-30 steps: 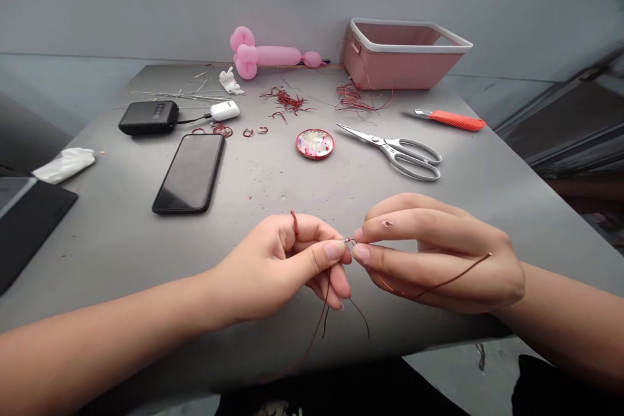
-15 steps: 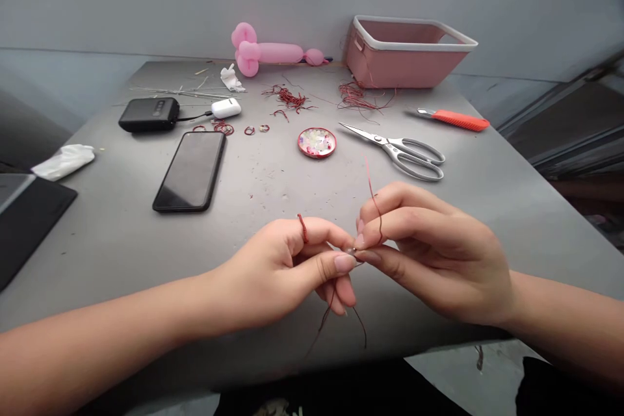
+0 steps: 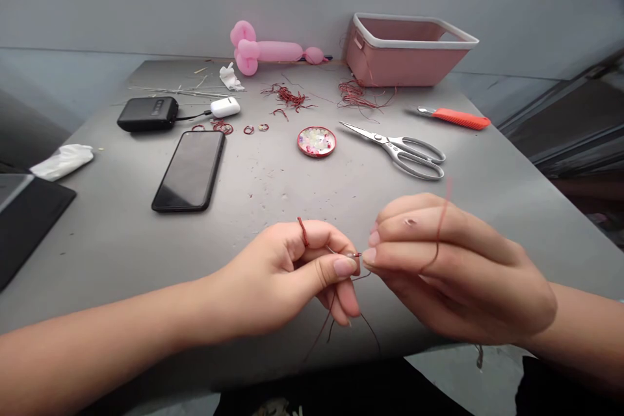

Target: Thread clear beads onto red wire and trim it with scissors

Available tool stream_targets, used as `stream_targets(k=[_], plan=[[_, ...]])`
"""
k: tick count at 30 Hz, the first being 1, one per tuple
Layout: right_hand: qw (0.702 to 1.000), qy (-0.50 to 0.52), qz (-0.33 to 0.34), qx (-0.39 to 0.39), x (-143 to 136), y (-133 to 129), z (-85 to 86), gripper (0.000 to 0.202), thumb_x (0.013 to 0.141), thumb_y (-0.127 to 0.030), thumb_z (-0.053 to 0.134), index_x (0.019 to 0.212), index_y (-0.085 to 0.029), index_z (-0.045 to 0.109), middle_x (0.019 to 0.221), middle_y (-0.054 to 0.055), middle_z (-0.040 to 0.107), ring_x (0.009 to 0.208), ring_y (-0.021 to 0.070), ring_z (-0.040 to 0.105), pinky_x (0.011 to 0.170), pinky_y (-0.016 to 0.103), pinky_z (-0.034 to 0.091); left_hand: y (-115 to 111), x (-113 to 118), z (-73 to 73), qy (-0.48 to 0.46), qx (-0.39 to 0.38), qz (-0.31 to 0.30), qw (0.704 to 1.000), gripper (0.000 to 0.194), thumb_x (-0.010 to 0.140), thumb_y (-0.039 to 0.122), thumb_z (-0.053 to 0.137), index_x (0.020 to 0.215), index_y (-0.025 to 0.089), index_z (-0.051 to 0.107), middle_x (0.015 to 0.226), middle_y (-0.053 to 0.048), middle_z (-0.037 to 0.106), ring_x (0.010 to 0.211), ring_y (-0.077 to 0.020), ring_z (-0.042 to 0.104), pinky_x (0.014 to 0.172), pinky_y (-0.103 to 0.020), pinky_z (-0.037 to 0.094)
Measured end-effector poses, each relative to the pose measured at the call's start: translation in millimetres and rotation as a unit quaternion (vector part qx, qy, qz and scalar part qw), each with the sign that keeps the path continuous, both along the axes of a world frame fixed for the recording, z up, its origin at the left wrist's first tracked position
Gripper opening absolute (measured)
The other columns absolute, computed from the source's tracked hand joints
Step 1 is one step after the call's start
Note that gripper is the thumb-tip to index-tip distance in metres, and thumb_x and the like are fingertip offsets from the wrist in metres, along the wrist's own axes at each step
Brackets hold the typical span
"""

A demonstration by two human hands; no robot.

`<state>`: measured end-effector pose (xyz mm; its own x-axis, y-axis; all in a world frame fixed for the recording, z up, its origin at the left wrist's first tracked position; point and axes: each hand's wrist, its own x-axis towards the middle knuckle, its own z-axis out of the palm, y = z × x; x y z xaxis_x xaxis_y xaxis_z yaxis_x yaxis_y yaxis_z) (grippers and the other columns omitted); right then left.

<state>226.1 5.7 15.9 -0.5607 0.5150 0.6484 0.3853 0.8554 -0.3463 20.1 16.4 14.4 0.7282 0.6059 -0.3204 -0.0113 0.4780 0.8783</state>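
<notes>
Between thumb and index finger, my left hand (image 3: 307, 273) pinches thin dark red cord (image 3: 324, 331), whose loose ends hang below the fingers. A small pale bead (image 3: 350, 255) appears at the pinch. A braided red ring (image 3: 303, 232) circles the left index finger. Just to the right, my right hand (image 3: 453, 266) is closed in a pinch on the cord close to the left fingertips. One strand of it runs up across the right fingers. Beyond the hands lies a round red-rimmed dish (image 3: 316, 155) holding small pale and pink beads.
Open scissors (image 3: 394, 149) and an orange-handled cutter (image 3: 458, 119) lie at right, with a pink basket (image 3: 400, 65) behind. At left are a phone (image 3: 189, 172) and a black power bank (image 3: 147, 114). Red cord pieces (image 3: 292, 99) and a pink balloon (image 3: 280, 51) lie at the back.
My right hand has shifted right and turned, its fingers now lying closer together. A short stretch of cord shows between the two pinches. My left hand has barely moved.
</notes>
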Motion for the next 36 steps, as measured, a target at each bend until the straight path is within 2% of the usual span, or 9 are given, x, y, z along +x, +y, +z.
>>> stream_targets(k=[4, 9, 22, 25, 27, 29, 30, 32, 36], plan=[[0.991, -0.081, -0.014, 0.108, 6, -1, 4.2, 0.026, 0.082, -0.003, 0.063, 0.088, -0.028, 0.068, 0.076, 0.000, 0.070, 0.073, 0.0176, 0.068, 0.065, 0.034, 0.060, -1, 0, 0.2, -0.017, -0.014, 0.009, 1.000, 0.022, 0.087, 0.035, 0.067, 0.084, 0.015, 0.059, 0.065, 0.000, 0.067, 0.060, -0.0111, 0.064, 0.067, -0.025, 0.052], [0.979, -0.134, 0.006, 0.155, 9, 2, 9.6, 0.026, 0.086, -0.005, 0.061, 0.086, -0.029, 0.069, 0.076, -0.002, 0.074, 0.073, 0.0178, 0.069, 0.067, 0.036, 0.059, 0, 1, -0.5, -0.035, -0.027, 0.020, 0.999, 0.024, 0.084, 0.036, 0.070, 0.082, 0.015, 0.059, 0.065, 0.000, 0.068, 0.059, -0.0117, 0.064, 0.066, -0.025, 0.053], [0.958, -0.079, -0.020, 0.273, 8, 12, -10.1, 0.022, 0.088, -0.011, 0.063, 0.084, -0.031, 0.072, 0.080, -0.001, 0.074, 0.075, 0.0184, 0.069, 0.062, 0.035, 0.053, 9, -3, -4.3, -0.067, -0.034, 0.025, 0.997, 0.026, 0.082, 0.037, 0.073, 0.082, 0.013, 0.063, 0.065, -0.001, 0.070, 0.059, -0.0092, 0.066, 0.064, -0.021, 0.054], [0.963, -0.065, -0.021, 0.260, 9, 18, -15.6, 0.020, 0.082, -0.008, 0.067, 0.091, -0.025, 0.072, 0.086, 0.003, 0.074, 0.080, 0.0199, 0.067, 0.067, 0.034, 0.053, 12, -5, -6.2, -0.087, -0.036, 0.021, 0.995, 0.022, 0.085, 0.034, 0.072, 0.083, 0.013, 0.063, 0.066, 0.000, 0.071, 0.059, -0.0084, 0.067, 0.063, -0.020, 0.055], [0.984, -0.025, -0.016, 0.177, 7, 21, -18.5, 0.026, 0.083, -0.008, 0.066, 0.105, -0.023, 0.068, 0.091, 0.005, 0.073, 0.085, 0.0202, 0.065, 0.074, 0.035, 0.054, 15, -7, -8.8, -0.108, -0.019, 0.035, 0.993, 0.016, 0.088, 0.030, 0.069, 0.085, 0.015, 0.064, 0.068, 0.001, 0.072, 0.061, -0.0082, 0.068, 0.065, -0.019, 0.056], [0.999, 0.037, 0.004, -0.033, 3, 22, -21.0, 0.032, 0.089, -0.016, 0.061, 0.120, -0.024, 0.058, 0.098, 0.005, 0.070, 0.090, 0.0189, 0.064, 0.081, 0.036, 0.055, 18, -8, -12.9, -0.132, 0.014, 0.062, 0.989, 0.012, 0.091, 0.028, 0.065, 0.088, 0.017, 0.064, 0.071, 0.001, 0.073, 0.064, -0.0084, 0.069, 0.068, -0.020, 0.057], [0.983, 0.066, 0.024, -0.168, 1, 22, -22.0, 0.031, 0.093, -0.022, 0.058, 0.123, -0.023, 0.054, 0.101, 0.005, 0.068, 0.092, 0.0178, 0.065, 0.083, 0.036, 0.056, 20, -8, -15.3, -0.142, 0.029, 0.074, 0.987, 0.011, 0.091, 0.028, 0.064, 0.089, 0.017, 0.065, 0.073, 0.001, 0.074, 0.067, -0.0087, 0.070, 0.070, -0.020, 0.057], [0.913, 0.097, 0.065, -0.390, -3, 20, -23.6, 0.024, 0.096, -0.033, 0.055, 0.118, -0.022, 0.054, 0.101, 0.005, 0.067, 0.093, 0.0160, 0.065, 0.083, 0.033, 0.055, 22, -8, -20.3, -0.151, 0.046, 0.096, 0.983, 0.010, 0.091, 0.027, 0.064, 0.089, 0.017, 0.065, 0.074, 0.001, 0.074, 0.071, -0.0090, 0.070, 0.073, -0.021, 0.058], [0.824, 0.144, 0.092, -0.540, -7, 19, -24.6, 0.017, 0.089, -0.033, 0.066, 0.095, -0.018, 0.061, 0.092, 0.003, 0.067, 0.086, 0.0128, 0.064, 0.079, 0.026, 0.052, 25, -6, -27.1, -0.139, 0.034, 0.116, 0.983, 0.014, 0.088, 0.029, 0.068, 0.086, 0.016, 0.064, 0.073, 0.002, 0.073, 0.070, -0.0094, 0.070, 0.071, -0.022, 0.059]])
